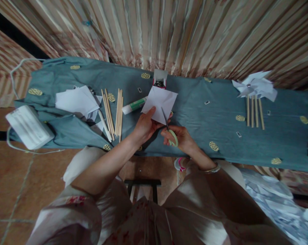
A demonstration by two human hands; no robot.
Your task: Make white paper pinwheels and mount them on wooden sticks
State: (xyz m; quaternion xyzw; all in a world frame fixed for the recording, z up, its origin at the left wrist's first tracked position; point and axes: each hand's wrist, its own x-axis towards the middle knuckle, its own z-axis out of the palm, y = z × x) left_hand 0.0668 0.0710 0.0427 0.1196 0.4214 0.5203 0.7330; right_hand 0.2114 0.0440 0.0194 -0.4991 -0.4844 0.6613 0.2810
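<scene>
Square paper sheet (161, 98), one: pinched by left hand (145, 126). Pale-green-handled scissors (168, 128): grasped in right hand (180, 137), blades at sheet's near corner. Apparent step: slitting; next snip wants steady paper.

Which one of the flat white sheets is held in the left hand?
The square sheet at the scissors; the other sheets lie piled on the cloth, left of the wooden sticks.

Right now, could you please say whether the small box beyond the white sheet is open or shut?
The box is open: its flap is back and dark contents show.
</scene>
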